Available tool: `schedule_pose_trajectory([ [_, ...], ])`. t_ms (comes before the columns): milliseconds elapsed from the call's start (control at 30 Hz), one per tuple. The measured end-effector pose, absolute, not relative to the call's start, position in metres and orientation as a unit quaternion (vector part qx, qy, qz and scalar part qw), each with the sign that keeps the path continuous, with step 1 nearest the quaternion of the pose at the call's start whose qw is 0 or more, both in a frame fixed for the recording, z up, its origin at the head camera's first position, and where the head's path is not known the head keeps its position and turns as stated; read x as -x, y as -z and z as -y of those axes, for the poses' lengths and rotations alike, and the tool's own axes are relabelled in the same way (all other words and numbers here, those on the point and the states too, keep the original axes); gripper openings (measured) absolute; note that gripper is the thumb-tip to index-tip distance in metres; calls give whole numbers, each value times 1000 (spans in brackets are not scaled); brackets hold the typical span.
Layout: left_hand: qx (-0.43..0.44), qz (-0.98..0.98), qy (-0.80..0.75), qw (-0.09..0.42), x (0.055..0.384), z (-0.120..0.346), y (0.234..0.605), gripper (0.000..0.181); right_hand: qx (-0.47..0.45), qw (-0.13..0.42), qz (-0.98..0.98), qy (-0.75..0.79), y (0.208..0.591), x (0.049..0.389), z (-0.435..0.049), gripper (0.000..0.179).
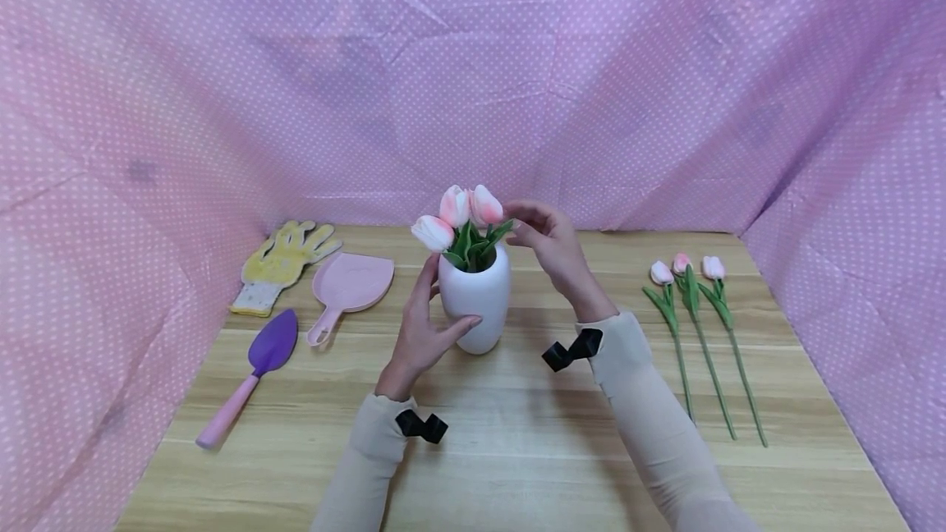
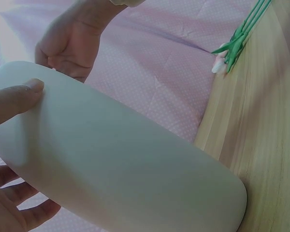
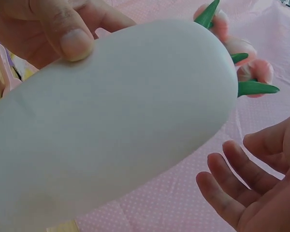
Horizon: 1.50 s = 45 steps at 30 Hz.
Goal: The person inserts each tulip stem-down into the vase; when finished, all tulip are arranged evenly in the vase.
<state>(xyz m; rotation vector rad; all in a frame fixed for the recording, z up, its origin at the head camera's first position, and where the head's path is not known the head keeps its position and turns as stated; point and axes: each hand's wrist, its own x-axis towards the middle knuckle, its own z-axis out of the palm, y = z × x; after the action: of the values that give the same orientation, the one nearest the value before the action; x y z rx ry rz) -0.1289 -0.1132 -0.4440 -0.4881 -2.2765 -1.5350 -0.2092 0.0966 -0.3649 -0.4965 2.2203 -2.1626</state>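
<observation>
A white vase (image 1: 475,302) stands upright on the table, holding several pink-and-white tulips (image 1: 456,208) with green leaves. My left hand (image 1: 424,331) grips the vase's left side, its thumb across the front and the other fingers behind; the left wrist view shows the thumb pressed on the white wall (image 2: 116,145). To the right of the blooms is my right hand (image 1: 550,249), close to a leaf at the rim. In the right wrist view that hand (image 3: 256,174) has loosely bent fingers, apart from the vase, with nothing between them.
Three loose tulips (image 1: 693,310) lie on the table's right side. At the left are a yellow-and-white glove (image 1: 284,261), a pink dustpan (image 1: 355,282) and a purple trowel (image 1: 273,343) with a pink handle. Pink dotted cloth (image 1: 473,89) hangs around the wooden table (image 1: 517,466).
</observation>
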Motion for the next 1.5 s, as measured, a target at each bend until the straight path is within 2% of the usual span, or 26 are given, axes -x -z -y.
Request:
schedule_pose_trajectory([
  [167,169,805,541,174,129,113,444,104,143,-5,-692,707,367,210,-107,32],
  [400,171,802,544,177,130,113,446,104,130,-28,-664,736,367,209,-130,19],
  [933,171,802,544,175,130,113,448,105,96,-92,-601,788,374,198,-192,14],
  [1500,173,804,540,179,131,113,447,104,17,-116,-545,830,403,185,-268,13],
])
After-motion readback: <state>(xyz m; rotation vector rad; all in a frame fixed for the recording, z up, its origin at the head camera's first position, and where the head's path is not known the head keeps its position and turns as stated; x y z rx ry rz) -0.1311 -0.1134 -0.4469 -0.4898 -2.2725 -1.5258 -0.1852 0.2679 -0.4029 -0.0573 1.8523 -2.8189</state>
